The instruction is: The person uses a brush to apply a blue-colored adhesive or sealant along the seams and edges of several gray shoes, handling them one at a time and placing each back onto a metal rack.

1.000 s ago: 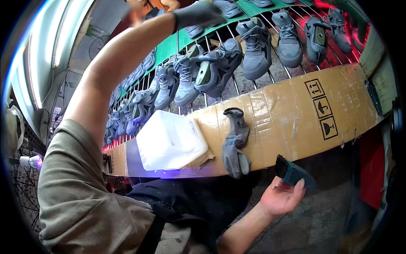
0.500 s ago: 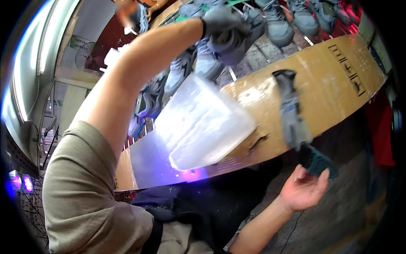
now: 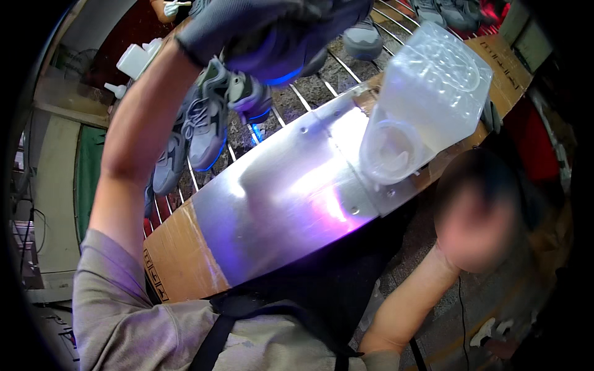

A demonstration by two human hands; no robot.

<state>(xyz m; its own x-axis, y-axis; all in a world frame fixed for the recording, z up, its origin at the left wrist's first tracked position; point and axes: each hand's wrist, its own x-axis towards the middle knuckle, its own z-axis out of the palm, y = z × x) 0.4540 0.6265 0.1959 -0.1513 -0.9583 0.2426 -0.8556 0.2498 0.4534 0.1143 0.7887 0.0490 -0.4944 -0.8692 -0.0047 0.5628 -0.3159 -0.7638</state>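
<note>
Left hand [image 3: 241, 21]: It wears a grey glove and is at the top edge of the frame, left of centre, lying over a grey shoe. Glove and shoe run together in blur, so one cannot tell if the fingers are closed on it.
Grey shoe [image 3: 266, 59]: It is at the upper middle of the frame, just under the gloved hand, with a blue-lit edge along its sole.
Right hand [image 3: 476, 229]: It is bare, at the right of the frame, and strongly blurred; whether the fingers are spread or pinching cannot be told. A dark blurred shape [image 3: 482, 170] is at its upper end; what it is, one cannot tell.
Other shoes [image 3: 205, 127]: Several grey laced ones are on the rack, at the upper left, upper middle and upper right.
Rack [image 3: 300, 99]: Its thin metal rods cross the upper part of the frame, behind the worktop.
Worktop [image 3: 185, 253]: It is a long cardboard-covered strip, slanting from lower left to upper right, with a shiny metal sheet [image 3: 278, 185] on its middle part.
Clear container [image 3: 442, 93]: It is of translucent plastic, at the upper right, partly over the end of the metal sheet.
White bottle [image 3: 133, 60]: It is at the upper left, beside the left forearm.
</note>
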